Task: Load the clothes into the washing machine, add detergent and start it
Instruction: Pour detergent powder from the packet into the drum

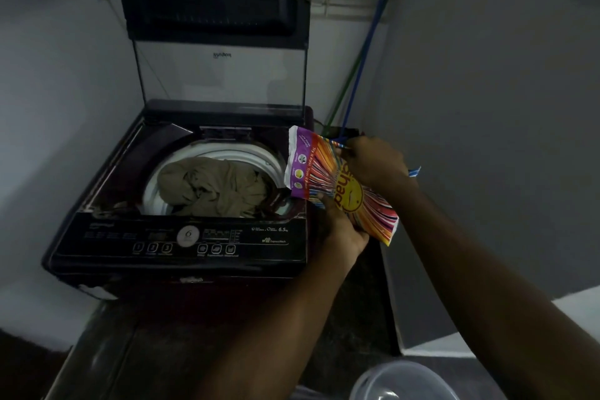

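I hold the detergent packet [337,185] just beside the washing machine's [181,237] right edge. My left hand [341,224] grips its lower side; my right hand [373,159] pinches the far end. The clothes [211,185] lie in the drum to my left, nearer my left hand; the packet's long axis slants toward it.

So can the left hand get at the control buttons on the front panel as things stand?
Probably not right away: the left hand is busy, its grip under the detergent packet that the right hand also holds. The path itself looks free, since nothing lies on the control panel just beside it.
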A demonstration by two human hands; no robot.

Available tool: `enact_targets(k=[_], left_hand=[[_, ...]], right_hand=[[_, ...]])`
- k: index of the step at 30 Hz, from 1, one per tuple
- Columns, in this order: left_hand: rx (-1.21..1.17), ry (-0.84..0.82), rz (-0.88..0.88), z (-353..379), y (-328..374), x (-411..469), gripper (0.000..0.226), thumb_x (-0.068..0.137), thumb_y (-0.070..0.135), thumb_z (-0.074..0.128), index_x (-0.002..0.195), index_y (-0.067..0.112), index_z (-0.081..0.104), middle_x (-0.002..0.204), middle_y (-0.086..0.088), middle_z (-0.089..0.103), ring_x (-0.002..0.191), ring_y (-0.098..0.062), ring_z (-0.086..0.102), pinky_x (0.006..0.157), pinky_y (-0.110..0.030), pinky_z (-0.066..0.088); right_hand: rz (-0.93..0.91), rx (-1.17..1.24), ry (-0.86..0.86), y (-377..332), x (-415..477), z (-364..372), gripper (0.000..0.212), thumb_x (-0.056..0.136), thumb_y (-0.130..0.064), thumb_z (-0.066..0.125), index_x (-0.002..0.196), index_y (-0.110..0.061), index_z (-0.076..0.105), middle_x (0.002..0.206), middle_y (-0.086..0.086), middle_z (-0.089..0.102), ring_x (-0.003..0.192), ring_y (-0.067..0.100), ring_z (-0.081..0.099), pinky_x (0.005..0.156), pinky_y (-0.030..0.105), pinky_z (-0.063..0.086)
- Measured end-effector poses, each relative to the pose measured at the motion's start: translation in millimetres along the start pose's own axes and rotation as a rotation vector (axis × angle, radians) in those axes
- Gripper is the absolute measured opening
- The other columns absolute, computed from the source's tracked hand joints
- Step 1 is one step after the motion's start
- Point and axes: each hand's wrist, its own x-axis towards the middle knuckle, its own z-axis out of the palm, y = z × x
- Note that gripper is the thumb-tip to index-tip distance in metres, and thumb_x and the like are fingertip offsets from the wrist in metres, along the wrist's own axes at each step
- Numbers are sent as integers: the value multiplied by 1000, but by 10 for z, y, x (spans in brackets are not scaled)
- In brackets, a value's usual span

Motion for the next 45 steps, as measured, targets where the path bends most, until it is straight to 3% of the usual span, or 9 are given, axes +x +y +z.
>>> enact_targets(k=[18,23,26,29,32,36,38,40,45], left_hand=[[-14,-70,3,-32,-12,71,61,94,65,42,138,23,51,140,-15,54,128,-38,52,107,-57,40],[27,-70,25,-42,6,74,64,95,66,36,137,22,53,141,-12,54,130,-35,50,108,-51,40],[69,-95,66,-66,-6,103,65,98,64,29,139,20,52,142,-13,53,130,-34,50,108,-49,41],[134,-87,85,-111,-34,113,65,98,64,27,141,21,50,144,-13,51,131,-35,49,107,-51,40],[213,-96,133,-147,-89,45,67,97,67,22,142,24,48,143,-13,52,127,-36,52,100,-50,44],[377,-11,255,-173,-144,-38,71,94,71,21,131,22,58,125,-8,65,100,-27,66,87,-43,54],[510,67,332,-183,-158,-146,70,93,72,23,124,22,61,122,-7,67,103,-28,66,95,-48,51],[576,141,457,-169,-157,-332,63,96,68,24,118,22,62,119,-5,67,103,-26,63,95,-43,50],[686,149,692,-108,-113,-743,60,102,55,25,133,14,55,129,-5,59,114,-23,56,85,-30,39]], right_hand=[[-37,-15,24,11,19,7,33,99,-36,43,112,-14,65,100,13,68,88,32,64,66,33,45],[57,44,33,128,-36,35,35,98,-39,44,104,-11,64,94,15,67,86,35,64,65,33,44],[134,155,44,253,-105,103,34,97,-42,47,84,-15,62,84,17,65,81,36,63,62,32,40],[234,296,35,396,-196,228,41,97,-44,47,65,-18,45,68,9,55,72,32,61,58,31,36],[329,452,79,519,-367,309,40,97,-42,48,71,-13,55,66,8,57,69,29,60,60,35,40],[347,728,186,631,-672,395,55,91,-53,48,79,0,62,68,12,63,65,21,57,60,37,43],[333,871,196,670,-809,399,59,88,-57,48,83,0,64,76,16,69,69,22,62,66,42,50],[318,990,206,657,-944,351,47,94,-44,53,86,1,66,80,15,70,70,20,65,69,42,53],[221,1208,263,482,-1154,108,31,96,-31,56,100,-2,65,93,9,72,82,19,70,69,31,56]])
